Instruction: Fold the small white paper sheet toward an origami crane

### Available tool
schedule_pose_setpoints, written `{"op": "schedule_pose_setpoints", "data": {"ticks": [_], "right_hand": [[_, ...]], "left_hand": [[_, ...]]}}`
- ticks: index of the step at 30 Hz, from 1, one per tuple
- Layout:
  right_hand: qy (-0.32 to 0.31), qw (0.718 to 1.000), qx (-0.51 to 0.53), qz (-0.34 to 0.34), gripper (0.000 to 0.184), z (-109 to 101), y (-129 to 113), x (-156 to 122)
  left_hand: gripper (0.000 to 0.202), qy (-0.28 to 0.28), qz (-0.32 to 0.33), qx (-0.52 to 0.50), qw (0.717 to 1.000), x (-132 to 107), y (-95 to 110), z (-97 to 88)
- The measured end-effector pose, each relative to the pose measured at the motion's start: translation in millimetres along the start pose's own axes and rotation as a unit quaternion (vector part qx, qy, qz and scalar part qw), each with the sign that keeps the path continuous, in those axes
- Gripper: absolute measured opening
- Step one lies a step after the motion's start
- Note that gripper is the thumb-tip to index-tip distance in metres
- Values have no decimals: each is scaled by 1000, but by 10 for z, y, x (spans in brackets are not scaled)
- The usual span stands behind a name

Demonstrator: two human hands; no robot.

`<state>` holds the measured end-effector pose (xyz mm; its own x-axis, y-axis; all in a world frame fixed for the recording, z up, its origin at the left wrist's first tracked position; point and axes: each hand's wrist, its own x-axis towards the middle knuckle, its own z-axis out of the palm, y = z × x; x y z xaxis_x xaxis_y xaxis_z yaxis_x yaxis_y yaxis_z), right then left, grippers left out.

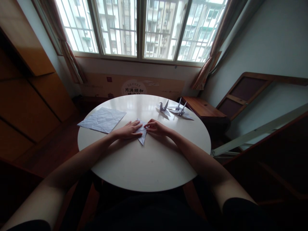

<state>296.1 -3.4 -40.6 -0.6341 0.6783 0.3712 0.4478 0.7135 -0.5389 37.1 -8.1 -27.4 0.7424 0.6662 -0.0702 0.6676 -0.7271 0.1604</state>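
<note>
A partly folded piece of pale lilac paper [142, 137] lies on the round white table [144, 166], its point toward me. My left hand [128, 130] rests flat on its left half, fingers stretched out. My right hand [156, 127] sits on the right side with its fingertips pinched on the paper's upper edge. Both forearms reach in from the near edge of the table.
A flat crumpled sheet of the same paper [102, 119] lies at the table's left. Three finished paper cranes [175, 109] stand at the back right. A wooden bench [202, 109] stands to the right and a wooden cabinet [29, 96] to the left, below a wide window [141, 29].
</note>
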Motion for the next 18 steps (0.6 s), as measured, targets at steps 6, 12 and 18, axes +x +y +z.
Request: {"op": "schedule_pose_setpoints", "data": {"ticks": [6, 12, 18], "right_hand": [[-3, 1000, 3, 0, 27, -3, -8, -1], [-4, 1000, 5, 3, 26, -3, 0, -2], [-1, 1000, 6, 4, 26, -7, -8, -2]], "left_hand": [[77, -6, 1, -8, 1000, -4, 7, -9], [77, -10, -2, -5, 1000, 1, 3, -5], [78, -5, 1, -13, 1000, -7, 6, -13]]}}
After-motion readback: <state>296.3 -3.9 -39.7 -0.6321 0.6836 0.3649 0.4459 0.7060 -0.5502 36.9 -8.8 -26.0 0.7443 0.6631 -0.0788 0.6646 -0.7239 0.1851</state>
